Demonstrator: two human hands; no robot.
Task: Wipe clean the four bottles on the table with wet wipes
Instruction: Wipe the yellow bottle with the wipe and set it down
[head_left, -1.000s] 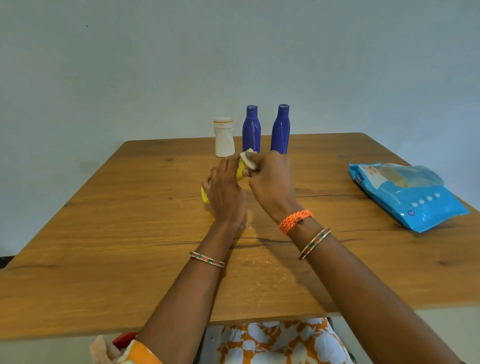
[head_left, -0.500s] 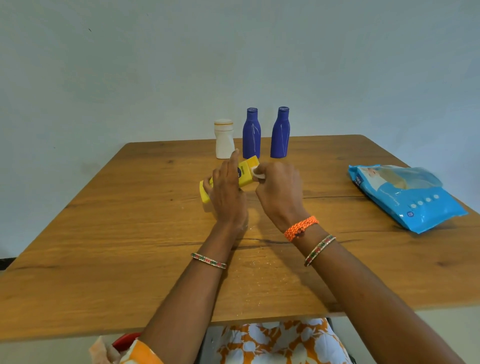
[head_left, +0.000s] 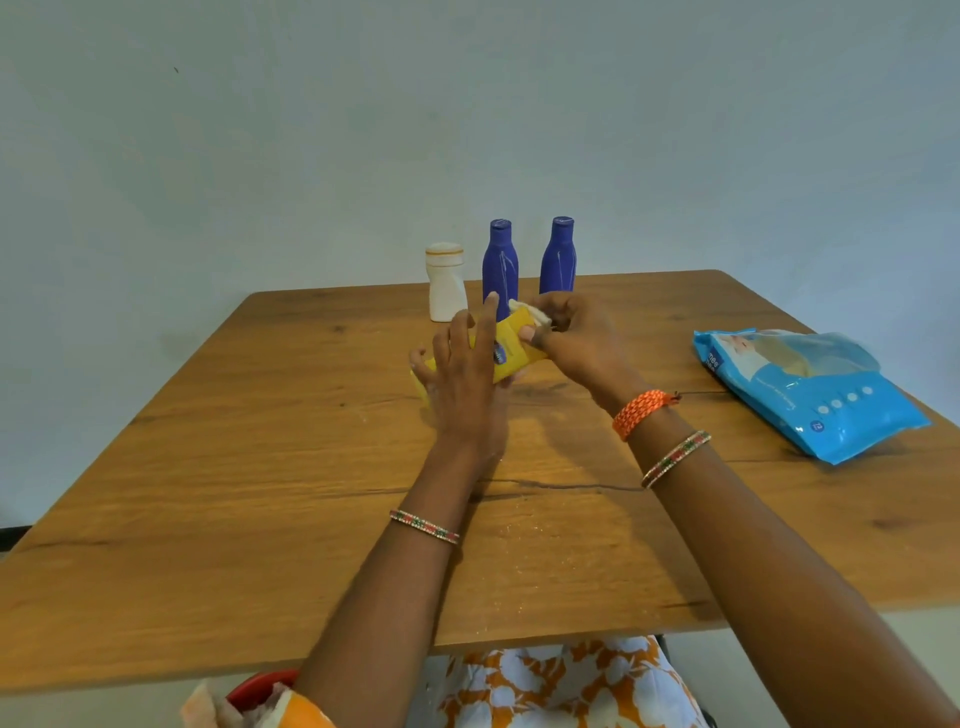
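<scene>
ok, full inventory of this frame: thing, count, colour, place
yellow bottle: 1, yellow with a dark label, held tilted above the table centre between both hands
wet wipe: 1, white, pressed on the yellow bottle's upper end
blue bottles: 2, dark blue, upright side by side at the far edge
white bottle: 1, white with an orange band at the cap, upright, left of the blue ones
wipes pack: 1, light blue, lying flat on the right side
table: 1, brown wood
red object: 1, below the near edge, too hidden to identify
left hand: grips the yellow bottle, index finger raised
right hand: pinches the wet wipe
</scene>
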